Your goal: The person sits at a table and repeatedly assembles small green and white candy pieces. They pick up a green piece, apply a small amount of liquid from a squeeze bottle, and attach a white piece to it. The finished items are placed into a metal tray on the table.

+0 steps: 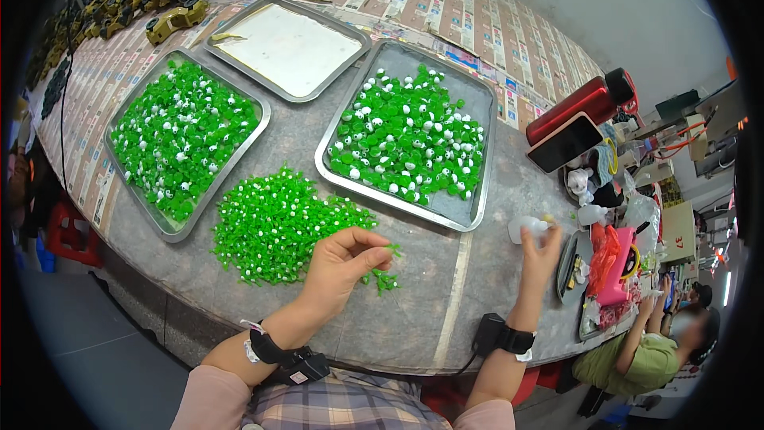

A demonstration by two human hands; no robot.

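Observation:
My left hand (341,269) is closed in a pinch on a small green plastic piece (394,249) above the grey tabletop. Just below it lie a few more loose green pieces (386,280). To its left spreads a large heap of small green-and-white pieces (274,227). My right hand (542,248) grips a small translucent white squeeze bottle (523,229) between thumb and fingers, near the table's right side. Beyond my hands, a metal tray (465,225) holds many green and white round pieces. A second tray (177,235) of similar pieces stands at the left.
A metal tray with a white sheet (290,52) sits farther back. Yellow toy vehicles (177,20) crowd the far left. At the right are a red flask (577,107), a phone (565,143), another white bottle (591,215) and a pink container (621,267). A co-worker (637,358) sits at far right.

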